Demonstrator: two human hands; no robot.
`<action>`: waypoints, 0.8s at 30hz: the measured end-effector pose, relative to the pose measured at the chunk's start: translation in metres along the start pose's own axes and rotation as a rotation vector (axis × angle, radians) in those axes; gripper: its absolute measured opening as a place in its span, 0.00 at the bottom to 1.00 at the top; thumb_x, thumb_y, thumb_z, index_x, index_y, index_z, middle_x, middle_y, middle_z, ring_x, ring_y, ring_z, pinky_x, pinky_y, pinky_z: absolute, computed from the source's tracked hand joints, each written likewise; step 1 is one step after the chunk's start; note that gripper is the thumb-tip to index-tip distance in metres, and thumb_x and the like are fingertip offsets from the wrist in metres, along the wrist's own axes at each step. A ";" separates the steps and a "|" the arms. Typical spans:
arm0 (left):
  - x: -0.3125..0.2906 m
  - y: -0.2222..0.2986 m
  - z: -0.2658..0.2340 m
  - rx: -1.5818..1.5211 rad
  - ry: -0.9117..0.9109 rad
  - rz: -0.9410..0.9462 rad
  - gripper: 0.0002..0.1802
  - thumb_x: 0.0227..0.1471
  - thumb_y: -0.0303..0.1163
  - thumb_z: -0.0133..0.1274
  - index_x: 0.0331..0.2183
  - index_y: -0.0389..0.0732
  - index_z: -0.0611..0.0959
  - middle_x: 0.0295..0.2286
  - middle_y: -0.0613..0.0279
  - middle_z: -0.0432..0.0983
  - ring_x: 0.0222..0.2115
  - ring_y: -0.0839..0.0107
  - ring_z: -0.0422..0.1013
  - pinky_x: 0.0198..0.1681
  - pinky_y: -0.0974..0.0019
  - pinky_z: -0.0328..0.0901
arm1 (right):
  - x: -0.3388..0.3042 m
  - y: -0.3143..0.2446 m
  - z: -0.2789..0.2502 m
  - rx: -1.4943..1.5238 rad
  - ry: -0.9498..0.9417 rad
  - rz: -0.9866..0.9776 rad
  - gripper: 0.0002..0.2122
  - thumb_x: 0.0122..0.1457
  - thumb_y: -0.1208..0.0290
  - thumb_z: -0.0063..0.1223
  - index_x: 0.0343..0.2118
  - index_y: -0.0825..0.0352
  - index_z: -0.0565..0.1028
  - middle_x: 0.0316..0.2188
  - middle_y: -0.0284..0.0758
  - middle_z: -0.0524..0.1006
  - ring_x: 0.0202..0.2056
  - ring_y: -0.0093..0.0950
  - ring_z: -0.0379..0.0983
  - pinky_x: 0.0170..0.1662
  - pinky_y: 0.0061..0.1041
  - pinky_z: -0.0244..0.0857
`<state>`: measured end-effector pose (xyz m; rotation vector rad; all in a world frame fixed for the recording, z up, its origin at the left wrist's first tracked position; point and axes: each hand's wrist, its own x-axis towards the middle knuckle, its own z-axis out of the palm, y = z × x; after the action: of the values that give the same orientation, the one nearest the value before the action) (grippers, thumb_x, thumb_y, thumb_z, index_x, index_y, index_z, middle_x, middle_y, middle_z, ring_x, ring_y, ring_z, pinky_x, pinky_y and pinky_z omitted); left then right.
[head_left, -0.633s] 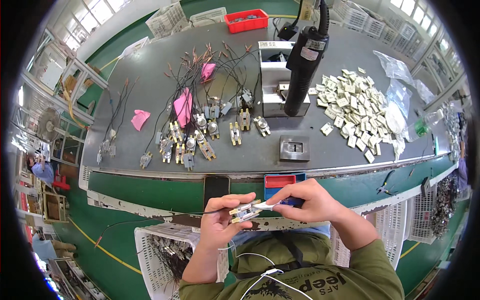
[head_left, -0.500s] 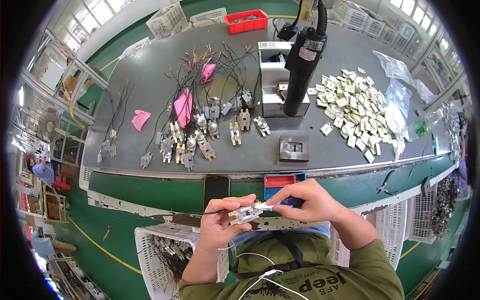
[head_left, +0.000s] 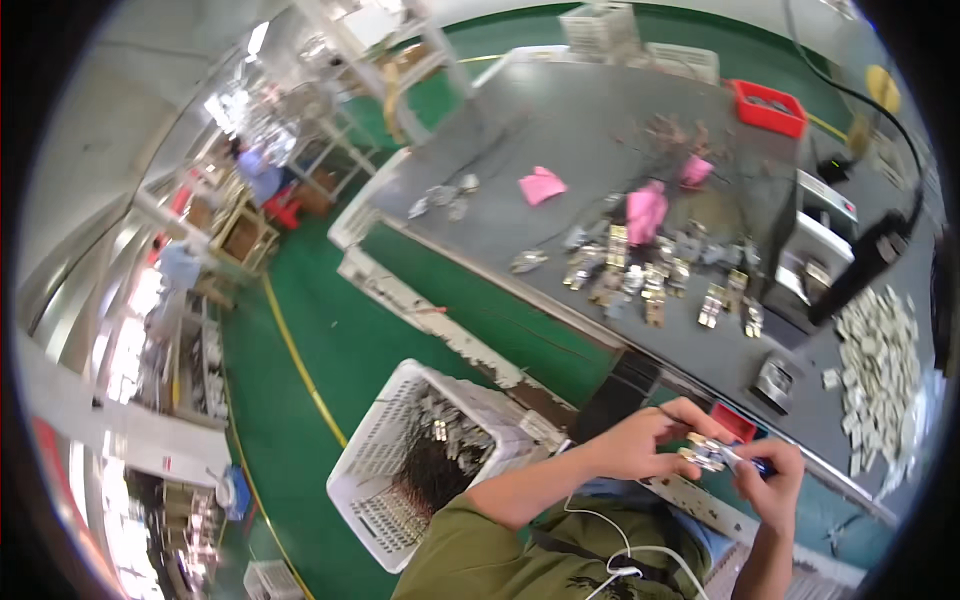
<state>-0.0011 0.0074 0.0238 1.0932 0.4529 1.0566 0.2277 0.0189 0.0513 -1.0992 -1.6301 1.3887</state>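
Step in hand: looks like close hand work on 1 small part (head_left: pixel 704 453), tool against or just beside it; blur hides the exact contact.

Left hand (head_left: pixel 642 445): grip clamped on the small part, thumb and fingers either side. Right hand (head_left: pixel 772 482): grip pinched on a blue-handled tool (head_left: pixel 765 467), pale end pointing at the part. Tool type: cannot tell.

Next move, my judgement: calls for a steady left grip and a small, controlled push or turn from the right; a slip off the shiny surface is the likely risk.

Part location: held up between the 2 hands, off the worktop (head_left: pixel 450 205), near its front edge, close to a red tray (head_left: pixel 735 420).

Part look: short, chunky, gold-toned ends toward the left fingers, silver-grey body, bright glare. Fine detail smeared. Similar-looking parts (head_left: pixel 655 280) lie bunched on the worktop.
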 end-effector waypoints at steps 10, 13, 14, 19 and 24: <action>-0.009 0.000 -0.005 0.044 0.005 0.034 0.24 0.43 0.20 0.60 0.42 0.41 0.68 0.48 0.53 0.68 0.52 0.65 0.63 0.56 0.63 0.58 | 0.010 0.007 0.005 -0.051 -0.070 -0.123 0.03 0.47 0.80 0.55 0.27 0.71 0.76 0.13 0.31 0.73 0.12 0.16 0.67 0.15 0.13 0.58; -0.007 0.003 -0.006 0.079 0.018 0.038 0.24 0.43 0.21 0.60 0.42 0.41 0.68 0.48 0.53 0.68 0.52 0.65 0.63 0.55 0.63 0.59 | 0.012 0.002 0.007 0.032 -0.015 0.009 0.03 0.47 0.79 0.55 0.27 0.71 0.76 0.12 0.31 0.73 0.12 0.17 0.68 0.15 0.13 0.59; -0.006 0.004 -0.006 0.077 0.015 0.039 0.24 0.43 0.21 0.60 0.42 0.41 0.68 0.48 0.53 0.68 0.52 0.65 0.63 0.55 0.63 0.59 | 0.013 0.002 0.007 0.030 -0.012 0.009 0.03 0.47 0.79 0.55 0.27 0.71 0.76 0.12 0.31 0.73 0.12 0.17 0.68 0.15 0.13 0.59; -0.009 0.003 -0.003 0.037 0.028 0.020 0.23 0.43 0.21 0.61 0.40 0.42 0.68 0.47 0.52 0.68 0.51 0.66 0.64 0.55 0.62 0.60 | 0.011 -0.002 0.005 -0.021 -0.058 -0.048 0.03 0.50 0.79 0.53 0.25 0.74 0.73 0.13 0.32 0.72 0.12 0.17 0.68 0.14 0.14 0.60; -0.009 0.002 0.001 0.014 0.031 0.010 0.23 0.43 0.22 0.61 0.40 0.42 0.68 0.47 0.51 0.69 0.51 0.65 0.64 0.54 0.62 0.60 | 0.007 -0.003 0.001 -0.010 -0.094 -0.062 0.02 0.49 0.79 0.52 0.25 0.73 0.74 0.14 0.32 0.73 0.12 0.18 0.68 0.14 0.14 0.60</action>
<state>-0.0050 -0.0010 0.0242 1.0941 0.4807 1.0816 0.2232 0.0248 0.0537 -0.9941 -1.7248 1.4116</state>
